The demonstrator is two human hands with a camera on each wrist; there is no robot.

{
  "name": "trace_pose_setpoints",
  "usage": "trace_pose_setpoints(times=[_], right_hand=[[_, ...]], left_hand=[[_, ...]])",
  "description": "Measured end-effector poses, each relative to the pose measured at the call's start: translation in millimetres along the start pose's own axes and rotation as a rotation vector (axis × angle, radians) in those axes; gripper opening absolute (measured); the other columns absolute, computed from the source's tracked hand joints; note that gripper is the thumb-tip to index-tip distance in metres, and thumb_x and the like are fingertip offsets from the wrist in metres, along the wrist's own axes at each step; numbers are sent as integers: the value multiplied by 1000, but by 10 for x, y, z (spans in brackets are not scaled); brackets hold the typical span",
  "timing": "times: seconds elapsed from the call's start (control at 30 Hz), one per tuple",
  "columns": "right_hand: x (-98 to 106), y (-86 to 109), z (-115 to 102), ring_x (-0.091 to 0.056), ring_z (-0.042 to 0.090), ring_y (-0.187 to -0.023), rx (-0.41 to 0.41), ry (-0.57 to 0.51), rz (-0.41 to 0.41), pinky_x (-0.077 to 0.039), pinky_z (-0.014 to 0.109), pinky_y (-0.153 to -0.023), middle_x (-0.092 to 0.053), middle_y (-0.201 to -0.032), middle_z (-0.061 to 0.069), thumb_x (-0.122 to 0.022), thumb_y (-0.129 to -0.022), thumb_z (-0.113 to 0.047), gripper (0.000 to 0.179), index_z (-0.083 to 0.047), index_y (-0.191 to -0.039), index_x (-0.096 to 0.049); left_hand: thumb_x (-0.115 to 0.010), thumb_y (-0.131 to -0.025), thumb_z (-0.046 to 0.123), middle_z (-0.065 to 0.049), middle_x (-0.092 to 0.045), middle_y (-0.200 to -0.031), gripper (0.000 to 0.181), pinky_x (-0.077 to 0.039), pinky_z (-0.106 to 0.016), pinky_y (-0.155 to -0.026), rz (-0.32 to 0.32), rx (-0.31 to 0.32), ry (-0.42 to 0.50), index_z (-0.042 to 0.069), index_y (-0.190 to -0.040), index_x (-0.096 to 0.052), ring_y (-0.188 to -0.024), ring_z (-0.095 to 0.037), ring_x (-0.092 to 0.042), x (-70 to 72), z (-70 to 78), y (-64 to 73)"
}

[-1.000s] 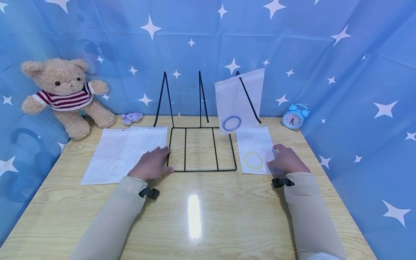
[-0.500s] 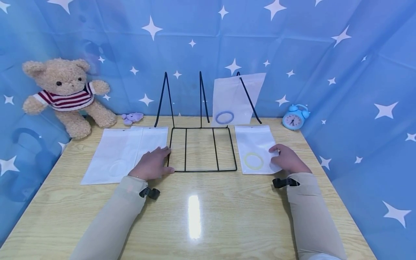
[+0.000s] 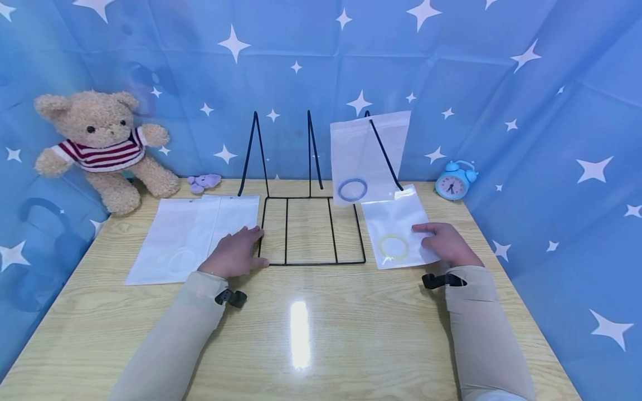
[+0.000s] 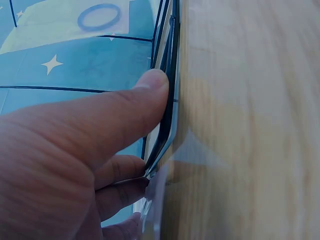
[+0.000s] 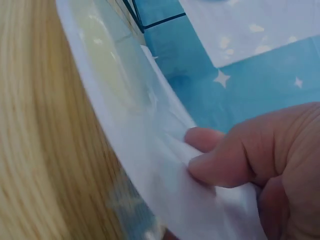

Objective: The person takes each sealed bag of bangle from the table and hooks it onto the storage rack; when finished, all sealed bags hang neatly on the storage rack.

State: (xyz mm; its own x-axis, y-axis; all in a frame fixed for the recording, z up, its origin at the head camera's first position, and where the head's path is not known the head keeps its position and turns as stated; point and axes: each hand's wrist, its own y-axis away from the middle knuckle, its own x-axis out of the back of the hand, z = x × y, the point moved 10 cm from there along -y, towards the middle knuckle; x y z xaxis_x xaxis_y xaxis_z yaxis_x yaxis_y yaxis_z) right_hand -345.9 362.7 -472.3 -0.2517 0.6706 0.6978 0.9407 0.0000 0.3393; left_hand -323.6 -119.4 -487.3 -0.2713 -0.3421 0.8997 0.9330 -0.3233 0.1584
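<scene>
My left hand holds the front left corner of a black wire rack, thumb against the front bar and fingers curled by the side bar. With my right hand I pinch the right edge of a clear-and-white zip bag holding a yellow ring; in the right wrist view the thumb presses on the bag. A second zip bag with a blue ring hangs from the rack's right prong.
More white bags lie flat left of the rack, one with a pale ring. A teddy bear and a small purple toy sit at the back left. A blue alarm clock stands at the back right of the wooden table.
My right hand has taken hold of the yellow-ring bag's edge, and the bag has shifted slightly and lifted at that side. The hanging bag has swung. My left hand has stayed put.
</scene>
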Motion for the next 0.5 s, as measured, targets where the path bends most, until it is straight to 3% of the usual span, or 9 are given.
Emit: trace_pose_setpoints(times=[0.2, 0.3, 0.5], right_hand=[[41, -42, -14, -23, 47, -157, 20, -14, 45, -23, 70, -124, -26, -172, 24, -46, -101, -3, 55, -8, -156, -53], [74, -37, -19, -30, 47, -151, 30, -14, 69, -29, 67, -120, -25, -172, 24, -45, -102, -4, 55, -10, -157, -52], [175, 6, -77, -49, 40, -117, 76, -32, 174, -46, 48, -91, -30, -171, 23, -43, -103, -5, 54, -14, -156, -54]], left_hand=[[-78, -95, 41, -20, -37, -168, 83, -25, -71, -123, -5, -11, -8, 1, -159, -44, -157, -46, -29, 2, -2, 1], [-78, -95, 41, -20, -37, -168, 83, -26, -71, -123, -6, -14, -9, 1, -159, -43, -157, -46, -29, 4, 2, 5], [-78, -96, 41, -20, -37, -168, 83, -26, -71, -123, -8, -14, -13, 1, -160, -43, -157, -46, -29, -2, -2, -3]])
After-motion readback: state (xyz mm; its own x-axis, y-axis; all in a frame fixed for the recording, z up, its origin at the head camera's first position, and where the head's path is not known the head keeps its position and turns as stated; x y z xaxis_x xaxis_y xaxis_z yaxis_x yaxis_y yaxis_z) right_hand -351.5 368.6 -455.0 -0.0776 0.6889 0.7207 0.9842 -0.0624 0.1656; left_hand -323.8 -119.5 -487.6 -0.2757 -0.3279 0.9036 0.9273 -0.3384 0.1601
